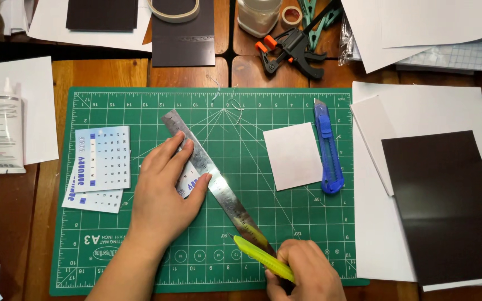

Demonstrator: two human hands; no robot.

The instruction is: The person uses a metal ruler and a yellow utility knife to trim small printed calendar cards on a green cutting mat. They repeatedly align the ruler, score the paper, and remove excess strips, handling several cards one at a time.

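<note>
Left hand: the left hand (165, 189) lies flat and spread, fingers out and grasping nothing, pressing a steel ruler (218, 187) down over a small printed card (189, 181) so neither seems free to slip.
Right hand: the right hand (305, 270) is clenched round a yellow-green craft knife (263, 257), its tip against the ruler's lower end, near the bottom edge of the green cutting mat (140, 256).
Ruler: it runs slantwise across the mat, from upper left to lower right, serving as a straight edge for the blade.
Card: mostly hidden under the palm and ruler; only a blue-printed corner shows.
Calendar cards: two light blue calendar cards (102, 159) lie stacked just left of the left hand, apart from it.
White square: a blank white paper square (292, 156) rests right of the ruler, just beside a blue utility knife (328, 147) lying untouched.
Counter: the wooden counter (101, 72) carries a black sheet (447, 206) on white paper at right, a glue tube (5, 131) at left, and clamps (291, 50) above the mat.
</note>
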